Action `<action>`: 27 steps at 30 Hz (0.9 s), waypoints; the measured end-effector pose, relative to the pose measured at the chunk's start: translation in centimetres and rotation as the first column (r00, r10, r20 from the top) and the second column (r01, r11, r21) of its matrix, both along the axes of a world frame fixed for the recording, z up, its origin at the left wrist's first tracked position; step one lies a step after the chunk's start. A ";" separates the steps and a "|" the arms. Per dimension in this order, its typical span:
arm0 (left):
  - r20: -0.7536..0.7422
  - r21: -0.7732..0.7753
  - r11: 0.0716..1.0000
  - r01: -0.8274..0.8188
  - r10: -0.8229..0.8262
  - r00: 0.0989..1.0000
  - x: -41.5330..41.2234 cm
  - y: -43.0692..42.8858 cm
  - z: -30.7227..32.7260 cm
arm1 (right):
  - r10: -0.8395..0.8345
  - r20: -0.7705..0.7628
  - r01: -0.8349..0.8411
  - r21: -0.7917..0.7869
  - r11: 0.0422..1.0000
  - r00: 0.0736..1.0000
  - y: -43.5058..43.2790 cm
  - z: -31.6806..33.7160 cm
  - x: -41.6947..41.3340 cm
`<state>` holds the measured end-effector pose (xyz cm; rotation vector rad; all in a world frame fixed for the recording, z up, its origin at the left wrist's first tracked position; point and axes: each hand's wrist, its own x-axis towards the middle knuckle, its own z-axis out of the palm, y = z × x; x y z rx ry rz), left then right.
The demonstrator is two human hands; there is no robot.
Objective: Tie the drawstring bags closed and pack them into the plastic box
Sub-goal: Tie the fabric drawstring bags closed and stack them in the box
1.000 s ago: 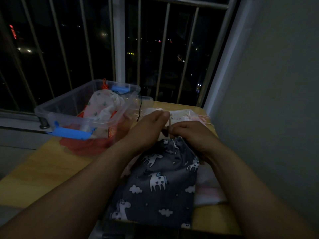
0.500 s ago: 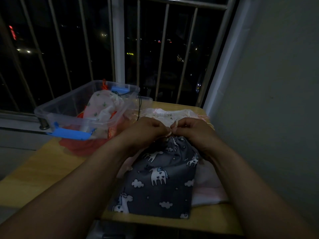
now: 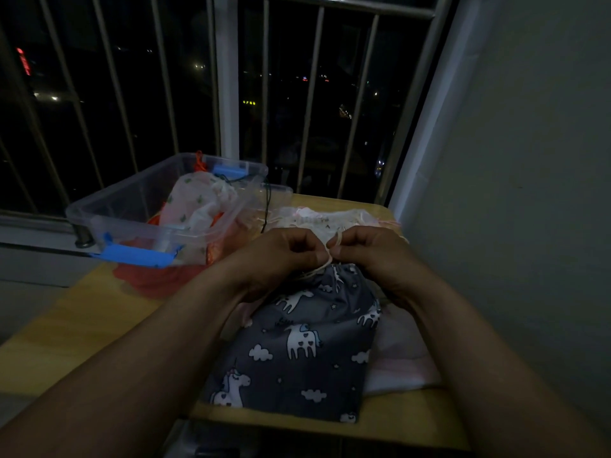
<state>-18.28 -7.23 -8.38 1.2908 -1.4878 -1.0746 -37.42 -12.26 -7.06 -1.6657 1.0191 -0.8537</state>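
Two bare forearms and two bare hands, seen in dim light. Left forearm [image 3: 139, 358], left of the unicorn bag [image 3: 304, 352]: broad and smooth, stretched wider by the lens toward the lower corner, uncovered right up to the picture's edge. Right forearm [image 3: 486, 345], right of the bag: likewise uncovered to the edge, tapering to a narrower wrist with a shadowed hollow beside it. Left hand [image 3: 281, 256], just above the bag's upper left corner: rounded knuckles, dark creases between the fingers. Right hand [image 3: 373, 256], just above the bag's upper right corner: the same rounded knuckles and shaded creases. Too dark to tell nails or finer marks.
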 end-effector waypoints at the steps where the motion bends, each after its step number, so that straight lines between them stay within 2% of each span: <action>1: -0.006 0.006 1.000 0.001 -0.001 1.000 0.0 0.0 -0.1 | 0.004 -0.002 -0.004 -0.004 1.000 1.000 0.0 0.0 0.0; 7: 0.007 0.017 0.999 -0.034 0.034 0.999 -0.7 0.1 -0.2 | 0.011 0.036 -0.010 -0.026 1.000 0.999 -0.1 -0.3 -0.1; 14: -0.041 0.077 0.997 0.001 0.002 0.999 -0.7 0.3 0.1 | 0.019 0.012 -0.017 -0.180 0.983 1.000 -0.3 -0.1 0.1; 20: 0.015 0.042 0.998 -0.037 0.037 0.999 -0.6 0.2 0.5 | 0.012 -0.002 -0.013 -0.243 0.970 1.000 -0.3 -0.2 0.3; 24: 0.050 0.020 0.998 -0.064 0.063 0.997 -0.7 0.0 0.5 | -0.004 -0.069 -0.014 -0.261 0.965 0.998 -0.2 -0.1 0.3; 27: 0.196 -0.062 0.992 -0.113 0.123 0.973 -1.2 0.1 0.3 | -0.022 -0.175 -0.039 -0.339 0.940 0.984 0.2 -0.1 0.7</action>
